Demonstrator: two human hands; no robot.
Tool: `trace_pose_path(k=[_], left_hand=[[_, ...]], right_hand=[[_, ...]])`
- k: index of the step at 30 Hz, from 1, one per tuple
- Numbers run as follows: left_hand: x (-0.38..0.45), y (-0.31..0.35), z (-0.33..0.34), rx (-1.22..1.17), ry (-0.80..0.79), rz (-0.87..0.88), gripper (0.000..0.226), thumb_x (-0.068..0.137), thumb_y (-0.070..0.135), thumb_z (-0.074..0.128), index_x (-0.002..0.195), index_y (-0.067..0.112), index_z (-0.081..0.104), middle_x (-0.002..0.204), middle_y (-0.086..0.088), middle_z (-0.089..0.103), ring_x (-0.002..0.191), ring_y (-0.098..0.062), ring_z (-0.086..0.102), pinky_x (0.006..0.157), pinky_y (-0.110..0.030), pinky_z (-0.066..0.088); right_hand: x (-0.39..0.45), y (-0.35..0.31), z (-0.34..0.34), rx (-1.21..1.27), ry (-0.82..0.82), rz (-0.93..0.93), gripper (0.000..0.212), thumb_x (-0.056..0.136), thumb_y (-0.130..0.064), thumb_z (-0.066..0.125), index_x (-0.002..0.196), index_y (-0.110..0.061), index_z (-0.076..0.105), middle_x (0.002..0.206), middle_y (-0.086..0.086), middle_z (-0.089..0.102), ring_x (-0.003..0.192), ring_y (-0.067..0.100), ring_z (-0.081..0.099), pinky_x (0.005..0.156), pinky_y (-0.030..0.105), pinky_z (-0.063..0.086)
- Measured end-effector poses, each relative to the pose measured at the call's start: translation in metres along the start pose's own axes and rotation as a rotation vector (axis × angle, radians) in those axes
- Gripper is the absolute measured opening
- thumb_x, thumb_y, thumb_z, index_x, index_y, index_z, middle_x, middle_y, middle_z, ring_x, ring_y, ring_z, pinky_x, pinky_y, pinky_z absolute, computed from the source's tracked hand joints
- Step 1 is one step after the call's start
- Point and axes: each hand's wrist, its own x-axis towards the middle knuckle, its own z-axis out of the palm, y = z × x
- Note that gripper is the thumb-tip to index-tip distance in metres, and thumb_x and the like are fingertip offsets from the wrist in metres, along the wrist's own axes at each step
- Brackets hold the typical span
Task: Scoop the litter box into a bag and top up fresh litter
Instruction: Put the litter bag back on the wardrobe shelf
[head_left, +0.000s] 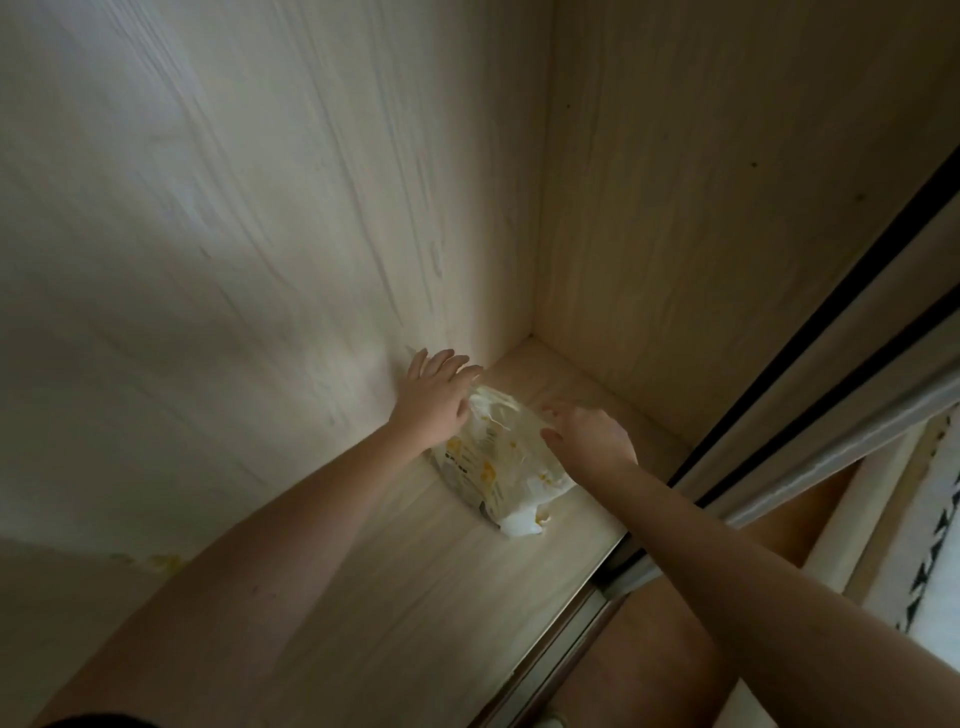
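A white litter bag (501, 462) with yellow print lies on the floor of a pale wooden cabinet (415, 571), close to its back corner. My left hand (436, 397) is over the bag's far left end, fingers spread and touching its crumpled top. My right hand (589, 439) hovers at the bag's right side with fingers apart and blurred; I cannot tell if it touches the bag. No litter box or scoop is in view.
The cabinet's left wall (234, 260) and back wall (701, 208) close the space in. A sliding door with a dark edge (831, 322) and its floor track (587, 613) run along the right. A patterned rug (930, 561) lies outside.
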Motion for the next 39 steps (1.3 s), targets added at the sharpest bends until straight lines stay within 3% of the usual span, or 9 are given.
trace_pose_path(k=[6,11,17,19,23,26,31,36,39], left_hand=[[-0.010,0.025,-0.015,-0.095,0.002,-0.094,0.056,0.092,0.046,0.046,0.142,0.022,0.041,0.143,0.000,0.047,0.136,-0.022,0.034,0.115,-0.040,0.021],[-0.029,0.072,-0.042,-0.143,-0.001,-0.076,0.055,0.094,0.050,0.044,0.141,0.021,0.044,0.143,0.001,0.048,0.134,-0.021,0.038,0.112,-0.039,0.027],[-0.059,0.129,-0.072,-0.092,0.001,0.093,0.065,0.091,0.057,0.026,0.139,0.021,0.049,0.139,0.002,0.052,0.133,-0.019,0.042,0.111,-0.041,0.028],[-0.065,0.142,-0.076,-0.090,0.010,0.135,0.068,0.091,0.057,0.021,0.137,0.019,0.053,0.138,0.000,0.055,0.133,-0.021,0.044,0.112,-0.044,0.028],[-0.072,0.170,-0.075,-0.054,-0.065,0.202,0.074,0.091,0.062,0.006,0.146,0.025,0.039,0.149,0.001,0.044,0.142,-0.020,0.033,0.117,-0.044,0.021],[-0.081,0.193,-0.076,-0.038,-0.097,0.275,0.074,0.092,0.063,0.002,0.151,0.028,0.029,0.155,0.000,0.036,0.146,-0.021,0.025,0.119,-0.046,0.018],[-0.096,0.232,-0.087,-0.078,-0.079,0.402,0.064,0.097,0.057,0.015,0.148,0.026,0.038,0.151,-0.002,0.043,0.143,-0.024,0.033,0.115,-0.048,0.025],[-0.101,0.280,-0.086,-0.055,-0.131,0.583,0.067,0.096,0.057,0.004,0.152,0.030,0.027,0.157,0.001,0.033,0.147,-0.020,0.019,0.120,-0.046,0.013],[-0.108,0.318,-0.079,-0.036,-0.177,0.684,0.071,0.093,0.059,-0.003,0.153,0.031,0.021,0.160,0.001,0.025,0.149,-0.020,0.011,0.121,-0.045,0.006]], right_hand=[[-0.018,0.010,-0.011,0.016,-0.003,-0.043,0.044,0.094,-0.042,0.048,0.135,-0.025,0.049,0.126,0.004,0.061,0.111,0.025,0.059,0.085,0.036,0.051],[-0.050,0.023,-0.017,-0.079,0.034,-0.031,0.037,0.096,-0.041,0.044,0.126,-0.022,0.052,0.119,0.004,0.060,0.106,0.026,0.057,0.076,0.033,0.048],[-0.100,0.037,-0.026,-0.218,0.159,0.006,0.046,0.093,-0.054,0.041,0.126,-0.024,0.051,0.117,-0.001,0.061,0.108,0.022,0.056,0.084,0.033,0.044],[-0.119,0.044,-0.026,-0.255,0.166,0.030,0.053,0.094,-0.058,0.036,0.130,-0.023,0.049,0.125,-0.001,0.059,0.116,0.021,0.054,0.094,0.034,0.042],[-0.159,0.058,-0.024,-0.288,0.157,0.112,0.065,0.094,-0.064,0.018,0.143,-0.026,0.036,0.148,-0.001,0.042,0.139,0.019,0.034,0.114,0.038,0.021],[-0.187,0.065,-0.027,-0.271,0.186,0.186,0.063,0.095,-0.064,0.012,0.147,-0.031,0.028,0.153,-0.002,0.035,0.143,0.019,0.027,0.113,0.038,0.011],[-0.232,0.075,-0.029,-0.242,0.206,0.328,0.061,0.097,-0.061,0.012,0.147,-0.031,0.029,0.151,-0.001,0.038,0.142,0.019,0.030,0.115,0.043,0.023],[-0.280,0.095,-0.030,-0.269,0.236,0.479,0.056,0.099,-0.055,0.021,0.143,-0.025,0.041,0.147,0.004,0.044,0.141,0.023,0.031,0.116,0.046,0.024],[-0.317,0.107,-0.031,-0.268,0.245,0.609,0.058,0.099,-0.052,0.019,0.143,-0.023,0.042,0.148,0.005,0.043,0.144,0.026,0.026,0.118,0.047,0.015]])
